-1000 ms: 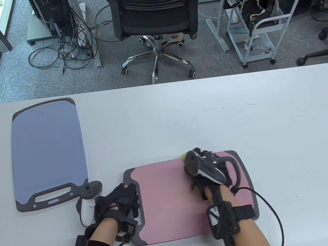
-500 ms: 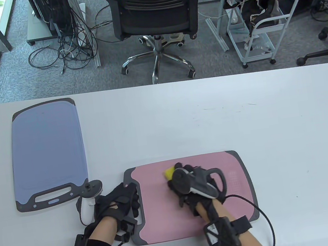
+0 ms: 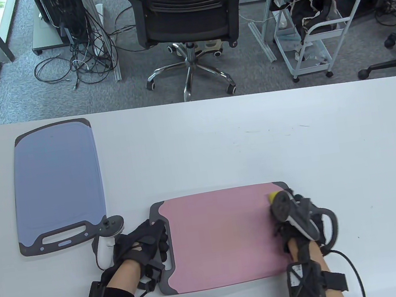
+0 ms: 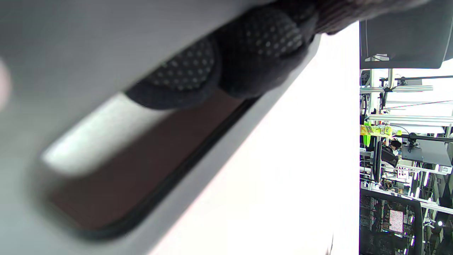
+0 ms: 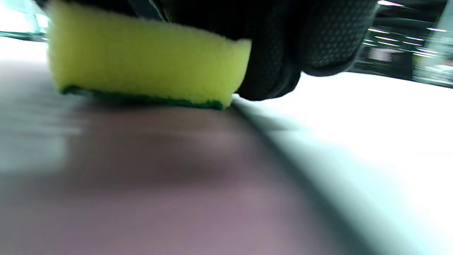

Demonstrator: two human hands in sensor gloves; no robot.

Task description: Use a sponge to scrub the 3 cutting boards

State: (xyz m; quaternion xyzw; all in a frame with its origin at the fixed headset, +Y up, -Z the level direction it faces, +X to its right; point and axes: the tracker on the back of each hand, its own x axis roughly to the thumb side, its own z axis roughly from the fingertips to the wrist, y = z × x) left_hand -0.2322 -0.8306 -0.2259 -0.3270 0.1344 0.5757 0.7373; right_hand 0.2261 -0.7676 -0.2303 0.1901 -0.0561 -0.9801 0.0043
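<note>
Right hand (image 3: 297, 215) gripping yellow sponge (image 5: 145, 67), pressed green side down at right end of pink board (image 3: 221, 239), lower middle of frame. Left hand (image 3: 143, 242) holding down board's handle end, fingers (image 4: 262, 46) curled over its edge. Blue board (image 3: 57, 179) at left.

A white table (image 3: 294, 149) carries two cutting boards lying flat: a blue cutting board (image 3: 57, 183) at the far left, its handle end toward the near edge, and a pink cutting board (image 3: 221, 239) near the front edge, its grey handle end pointing left, well apart from it
</note>
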